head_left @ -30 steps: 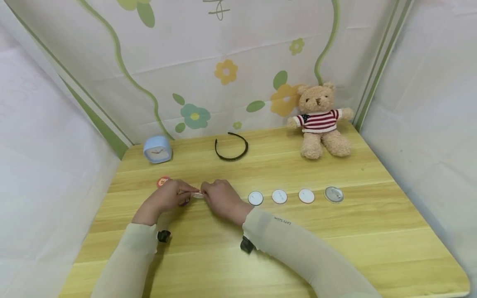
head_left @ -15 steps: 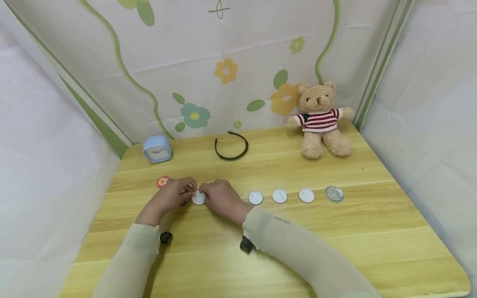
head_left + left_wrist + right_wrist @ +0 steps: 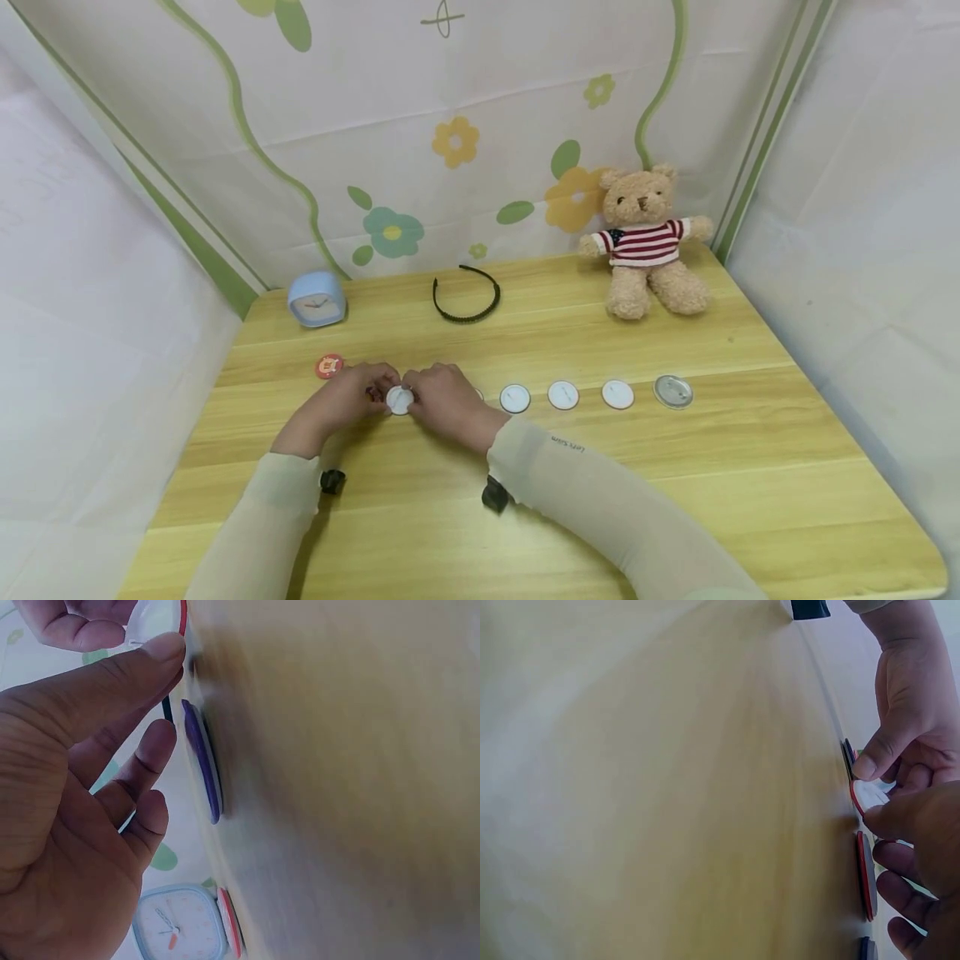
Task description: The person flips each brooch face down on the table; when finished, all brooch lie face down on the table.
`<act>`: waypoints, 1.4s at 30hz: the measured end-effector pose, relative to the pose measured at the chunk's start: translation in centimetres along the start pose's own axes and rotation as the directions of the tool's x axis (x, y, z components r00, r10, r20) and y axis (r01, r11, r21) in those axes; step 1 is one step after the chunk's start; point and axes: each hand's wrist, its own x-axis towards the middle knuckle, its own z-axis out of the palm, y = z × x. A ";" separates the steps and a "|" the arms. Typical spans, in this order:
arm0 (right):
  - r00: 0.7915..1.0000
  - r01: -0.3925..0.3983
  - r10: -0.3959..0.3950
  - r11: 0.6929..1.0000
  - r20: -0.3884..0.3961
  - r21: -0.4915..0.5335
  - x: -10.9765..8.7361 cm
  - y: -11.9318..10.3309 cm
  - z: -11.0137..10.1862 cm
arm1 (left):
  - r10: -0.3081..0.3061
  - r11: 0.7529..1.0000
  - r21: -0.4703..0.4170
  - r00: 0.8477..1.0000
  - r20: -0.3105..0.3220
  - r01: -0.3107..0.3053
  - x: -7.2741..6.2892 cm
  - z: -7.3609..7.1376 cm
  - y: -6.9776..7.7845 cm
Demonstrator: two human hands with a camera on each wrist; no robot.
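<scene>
A round pin badge, white back upward and with a red rim, is between my two hands at the table's left-centre. My left hand pinches its left edge between thumb and forefinger, the other fingers loosely bent. From the right, my right hand grips the opposite edge with thumb and finger. In the left wrist view a purple-edged badge lies by my left fingers; the hand mostly hides it in the head view. Further left is a red badge, picture side up.
Right of my hands runs a row of face-down badges, ending in a silver-backed one; another is partly hidden by my right hand. Along the back stand a blue clock, a black headband and a teddy bear.
The badge was tilted nearly edge-on a second ago and now shows its white back flatter to the head view. My left fingers have shifted along its edge; my right hand has barely moved.
</scene>
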 end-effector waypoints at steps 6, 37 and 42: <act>1.000 -0.005 0.005 1.000 0.019 0.028 -0.1 -0.2 0.1 | 0.008 1.000 0.012 1.000 0.008 -0.008 -0.2 0.0 -0.2; 0.997 -0.006 0.009 0.999 0.082 -0.039 -0.3 -0.3 0.0 | 0.082 0.991 0.100 0.996 0.036 -0.086 -0.1 -0.1 -0.5; 0.996 -0.008 0.013 0.999 0.087 -0.049 -0.3 -0.3 -0.2 | 0.053 0.995 0.085 0.998 0.020 -0.055 -0.5 -0.2 -0.8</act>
